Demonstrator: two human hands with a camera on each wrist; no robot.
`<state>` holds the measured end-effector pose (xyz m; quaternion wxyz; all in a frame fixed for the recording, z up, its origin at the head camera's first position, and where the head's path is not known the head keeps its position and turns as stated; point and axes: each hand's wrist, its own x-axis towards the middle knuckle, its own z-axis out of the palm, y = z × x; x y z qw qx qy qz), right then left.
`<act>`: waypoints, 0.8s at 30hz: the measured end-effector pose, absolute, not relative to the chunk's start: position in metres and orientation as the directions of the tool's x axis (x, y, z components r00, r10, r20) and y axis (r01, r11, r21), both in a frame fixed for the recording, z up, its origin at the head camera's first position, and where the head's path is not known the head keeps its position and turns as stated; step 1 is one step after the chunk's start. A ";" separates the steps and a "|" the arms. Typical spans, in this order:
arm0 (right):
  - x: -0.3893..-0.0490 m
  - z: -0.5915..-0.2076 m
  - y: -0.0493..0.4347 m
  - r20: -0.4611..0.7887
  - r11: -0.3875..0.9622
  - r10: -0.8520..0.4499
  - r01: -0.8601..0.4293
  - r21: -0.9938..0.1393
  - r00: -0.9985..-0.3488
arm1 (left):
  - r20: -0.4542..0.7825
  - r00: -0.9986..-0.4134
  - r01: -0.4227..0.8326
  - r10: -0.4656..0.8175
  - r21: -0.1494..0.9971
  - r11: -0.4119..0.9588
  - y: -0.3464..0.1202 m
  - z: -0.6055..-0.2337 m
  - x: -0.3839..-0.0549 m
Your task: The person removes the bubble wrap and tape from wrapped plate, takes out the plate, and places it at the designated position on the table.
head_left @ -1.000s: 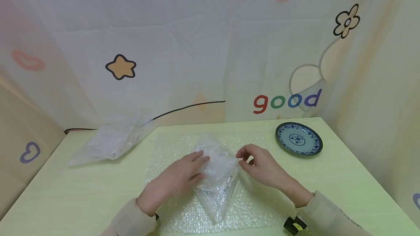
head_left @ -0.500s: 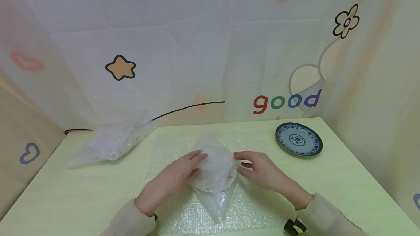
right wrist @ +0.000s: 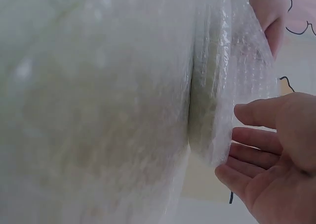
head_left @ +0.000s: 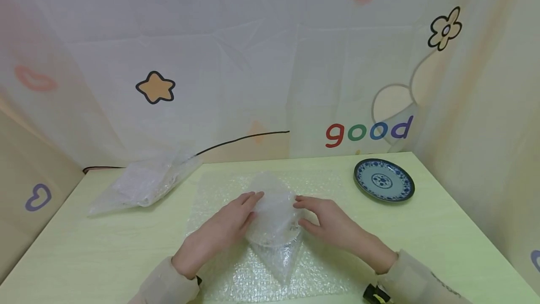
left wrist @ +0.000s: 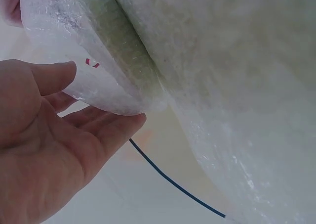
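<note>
A round, flat bundle in bubble wrap lies in the middle of the table; what it wraps is hidden. Beneath it spreads a larger bubble wrap sheet, and a folded corner points toward the near side. My left hand rests along the bundle's left side with fingers nearly straight. In the left wrist view those fingertips touch the bundle's edge. My right hand sits at the right side, fingers loosely bent against the rim. The right wrist view shows its fingertips at the wrapped edge, thumb apart from them.
At the back right lies a blue-and-white patterned plate with a dark rim. A clear plastic bag with bubble wrap inside it stands at the back left. A printed curtain hangs behind the pale table.
My right hand has gone from bent fingers at the wrap's right corner to straighter fingers along the bundle's right edge, moving slightly left. The right flap now lies flatter. My left hand has barely shifted.
</note>
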<state>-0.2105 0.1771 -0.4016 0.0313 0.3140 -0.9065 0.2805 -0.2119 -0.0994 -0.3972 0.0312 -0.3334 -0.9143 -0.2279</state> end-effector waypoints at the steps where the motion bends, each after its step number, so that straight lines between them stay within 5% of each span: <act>1: -0.210 -0.401 0.176 0.239 0.642 -0.562 -0.600 -0.477 -0.791 | 0.209 -0.776 0.624 0.595 0.398 0.673 -0.100 -0.397 -0.212; 24: -0.210 -0.403 0.163 0.144 0.675 -0.616 -0.613 -0.410 -0.775 | 0.198 -0.817 0.568 0.542 0.438 0.697 -0.101 -0.396 -0.213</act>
